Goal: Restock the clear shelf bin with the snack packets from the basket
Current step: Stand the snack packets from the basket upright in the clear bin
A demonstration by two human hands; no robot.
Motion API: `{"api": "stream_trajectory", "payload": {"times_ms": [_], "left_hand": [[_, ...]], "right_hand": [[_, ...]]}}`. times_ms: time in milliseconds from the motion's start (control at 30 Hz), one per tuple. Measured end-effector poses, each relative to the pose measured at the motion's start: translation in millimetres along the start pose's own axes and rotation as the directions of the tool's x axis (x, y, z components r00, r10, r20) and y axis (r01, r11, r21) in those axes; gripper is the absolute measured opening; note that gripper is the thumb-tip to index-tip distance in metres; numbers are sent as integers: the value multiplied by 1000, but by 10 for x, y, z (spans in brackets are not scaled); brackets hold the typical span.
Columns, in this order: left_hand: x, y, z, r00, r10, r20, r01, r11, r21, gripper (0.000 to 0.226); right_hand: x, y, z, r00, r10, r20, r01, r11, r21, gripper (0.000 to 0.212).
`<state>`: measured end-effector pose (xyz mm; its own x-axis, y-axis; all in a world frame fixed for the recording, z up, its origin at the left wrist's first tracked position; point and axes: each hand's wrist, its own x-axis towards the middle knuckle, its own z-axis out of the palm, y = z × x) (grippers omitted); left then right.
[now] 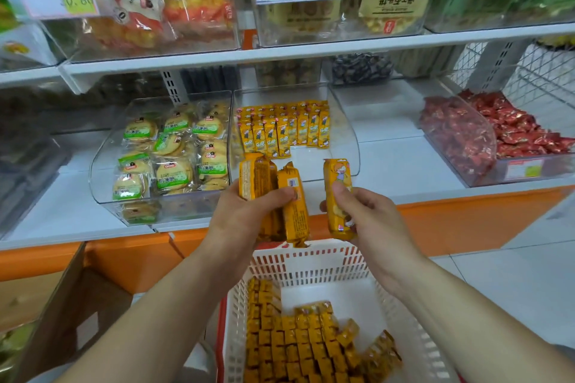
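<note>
A clear shelf bin (345, 134) on the lower shelf holds rows of upright yellow snack packets (281, 129) at its back; its front floor is bare. My left hand (245, 214) grips a bunch of yellow packets (273, 196) in front of the bin's front wall. Just to the right, my right hand (357, 211) pinches a single yellow packet (337, 193) held upright. Below both hands sits a white slatted basket (311, 261) with many more yellow packets (305, 342) packed in its left and near part.
A clear bin of green-labelled biscuit packs (174, 152) stands left of the target bin, and a bin of red sweets (497, 130) stands to the right. An upper shelf (280, 53) with price tags overhangs. A cardboard box (62, 305) sits at lower left.
</note>
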<state>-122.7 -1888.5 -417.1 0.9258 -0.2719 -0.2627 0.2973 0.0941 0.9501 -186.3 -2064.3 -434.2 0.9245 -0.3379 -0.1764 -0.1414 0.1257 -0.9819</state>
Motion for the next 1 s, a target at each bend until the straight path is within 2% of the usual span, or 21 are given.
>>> {"api": "stream_trajectory", "payload": {"times_ms": [100,200,367,533,667,800,1000], "left_hand": [[77,77,-31,999,32,-21,-31,998,53,59],[163,162,-128,995,86,-47,-80,989,121,43],[284,270,-296,984,154,-92,-137,976,172,32],[381,299,-394,978,169,-121,-145,973,181,36],[470,290,-466,976,181,-120,-160,972,170,30],[521,253,-463,981,171,-92,-153,973,172,35],[606,176,-430,988,135,-78,-119,975,188,37]], "right_hand": [[55,14,-12,1000,-24,-12,24,1000,-4,29],[170,-46,-2,997,-79,-11,77,993,-91,38],[762,-247,138,981,-195,-14,185,946,-268,43],[1541,-270,272,975,-220,-25,199,921,-334,50],[2089,-140,359,970,-238,-48,187,860,-475,48],[2538,8,433,960,-275,-45,190,764,-617,48],[2923,169,485,966,-252,-64,154,750,-643,42]]}}
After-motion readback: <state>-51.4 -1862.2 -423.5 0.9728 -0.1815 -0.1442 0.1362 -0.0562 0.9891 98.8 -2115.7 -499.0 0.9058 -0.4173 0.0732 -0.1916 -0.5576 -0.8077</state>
